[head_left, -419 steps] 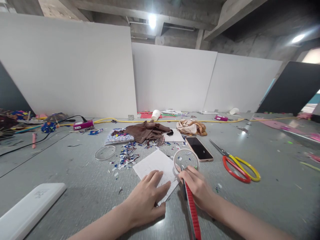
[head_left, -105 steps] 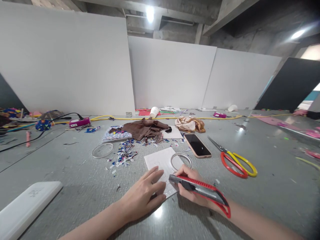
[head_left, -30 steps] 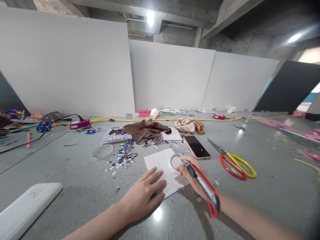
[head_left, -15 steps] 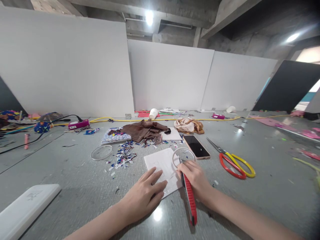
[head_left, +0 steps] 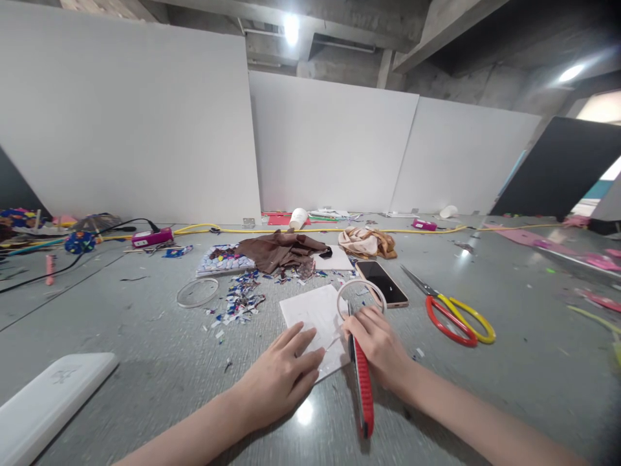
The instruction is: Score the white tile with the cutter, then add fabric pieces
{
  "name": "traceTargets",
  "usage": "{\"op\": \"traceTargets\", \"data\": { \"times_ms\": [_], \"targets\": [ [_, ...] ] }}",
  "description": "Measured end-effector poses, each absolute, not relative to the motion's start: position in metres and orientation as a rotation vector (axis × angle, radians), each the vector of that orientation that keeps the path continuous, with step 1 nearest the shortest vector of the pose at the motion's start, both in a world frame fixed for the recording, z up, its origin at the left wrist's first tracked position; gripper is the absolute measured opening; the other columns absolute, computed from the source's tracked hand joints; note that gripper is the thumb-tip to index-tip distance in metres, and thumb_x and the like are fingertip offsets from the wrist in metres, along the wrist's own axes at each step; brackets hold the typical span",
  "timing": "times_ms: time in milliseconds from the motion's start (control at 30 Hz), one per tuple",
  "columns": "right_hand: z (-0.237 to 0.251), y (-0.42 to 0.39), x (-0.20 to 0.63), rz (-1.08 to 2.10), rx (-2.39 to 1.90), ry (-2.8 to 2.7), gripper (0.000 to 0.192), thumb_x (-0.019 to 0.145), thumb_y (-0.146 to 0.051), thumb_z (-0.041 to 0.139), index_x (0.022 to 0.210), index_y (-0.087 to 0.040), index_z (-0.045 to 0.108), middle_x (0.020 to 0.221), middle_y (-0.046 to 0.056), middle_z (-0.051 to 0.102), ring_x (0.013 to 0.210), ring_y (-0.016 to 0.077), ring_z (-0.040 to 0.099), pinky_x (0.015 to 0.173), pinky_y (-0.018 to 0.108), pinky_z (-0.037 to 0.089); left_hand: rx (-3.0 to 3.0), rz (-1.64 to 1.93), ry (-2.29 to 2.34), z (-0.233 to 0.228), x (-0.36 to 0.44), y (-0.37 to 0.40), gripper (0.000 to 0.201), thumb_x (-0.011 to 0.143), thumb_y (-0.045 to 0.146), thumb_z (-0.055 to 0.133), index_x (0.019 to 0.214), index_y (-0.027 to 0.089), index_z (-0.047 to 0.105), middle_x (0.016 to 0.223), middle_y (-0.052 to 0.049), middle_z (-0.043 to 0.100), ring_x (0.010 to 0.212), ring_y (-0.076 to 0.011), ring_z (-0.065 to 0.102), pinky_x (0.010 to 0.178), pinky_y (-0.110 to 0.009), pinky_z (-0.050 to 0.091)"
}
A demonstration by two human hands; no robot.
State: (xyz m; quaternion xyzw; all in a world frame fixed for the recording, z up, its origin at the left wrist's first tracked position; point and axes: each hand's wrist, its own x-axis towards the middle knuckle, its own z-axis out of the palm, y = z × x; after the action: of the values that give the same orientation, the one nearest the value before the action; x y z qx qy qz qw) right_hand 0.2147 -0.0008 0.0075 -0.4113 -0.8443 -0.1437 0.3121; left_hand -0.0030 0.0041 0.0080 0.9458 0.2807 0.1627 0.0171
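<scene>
The left hand point(head_left: 281, 372) is released: palm down, fingers extended and slightly parted, the fingertips over the near left portion of the white sheet point(head_left: 310, 307). The sheet lies on the gray tabletop point(head_left: 165, 369), ahead of and between the two hands. The right hand point(head_left: 381, 346) grasps the red utility cutter point(head_left: 363, 395); the handle points back toward the body, and the front end meets the fingers at the sheet's right side. The pale ring point(head_left: 340, 303) is at the right fingertips, overlapping the sheet's right edge in view; whether the fingers grip it or only touch it cannot be told. The phone point(head_left: 383, 283) lies just beyond the right hand, partly behind the ring. The scissors point(head_left: 442, 299), with one red and one yellow handle, lie to the right of the right hand. Small colored scraps point(head_left: 242, 301) are scattered ahead of the left hand, below the brown cloth point(head_left: 281, 252). A white slab point(head_left: 53, 401) lies well to the left of the left hand.
</scene>
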Motion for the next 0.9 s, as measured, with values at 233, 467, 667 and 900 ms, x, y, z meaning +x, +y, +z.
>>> {"op": "traceTargets", "data": {
  "times_ms": [233,467,667,900],
  "targets": [
    [0.007,0.007,0.217,-0.238,-1.27,-2.218,0.013,0.08,-0.012,0.043,0.07,-0.019,0.048,0.063,0.001,0.053,0.062,0.0169,0.046,0.062,0.028,0.031,2.921,0.552,0.867,0.006,-0.004,0.004,0.028,0.089,0.021,0.043,0.114,0.022,0.055,0.126,-0.009,0.049,0.123,-0.03,0.037,0.098,-0.048,0.039],
    [0.023,0.004,0.216,0.21,-1.223,-1.913,0.016,0.085,-0.032,0.045,0.077,-0.02,0.052,0.07,0.001,0.058,0.066,0.0161,0.055,0.064,0.028,0.039,2.917,0.553,0.879,0.004,-0.005,0.005,0.028,0.09,0.022,0.043,0.115,0.023,0.054,0.126,-0.009,0.049,0.122,-0.0303,0.038,0.097,-0.048,0.04],
    [0.018,-0.009,0.21,0.716,-1.093,-1.963,0.008,0.08,-0.026,0.046,0.086,-0.021,0.044,0.066,-0.004,0.052,0.058,0.012,0.051,0.059,0.025,0.04,2.933,0.482,0.881,0.006,-0.004,0.004,0.029,0.09,0.021,0.041,0.116,0.02,0.054,0.127,-0.012,0.048,0.123,-0.0306,0.037,0.097,-0.048,0.039],
    [0.008,-0.008,0.208,0.667,-1.126,-1.991,0.01,0.073,-0.017,0.05,0.075,-0.022,0.042,0.068,-0.002,0.055,0.062,0.0143,0.053,0.059,0.025,0.04,2.939,0.463,0.884,0.008,-0.004,0.004,0.029,0.089,0.02,0.042,0.115,0.02,0.054,0.126,-0.012,0.049,0.123,-0.0295,0.038,0.097,-0.048,0.04]
  ]
}}
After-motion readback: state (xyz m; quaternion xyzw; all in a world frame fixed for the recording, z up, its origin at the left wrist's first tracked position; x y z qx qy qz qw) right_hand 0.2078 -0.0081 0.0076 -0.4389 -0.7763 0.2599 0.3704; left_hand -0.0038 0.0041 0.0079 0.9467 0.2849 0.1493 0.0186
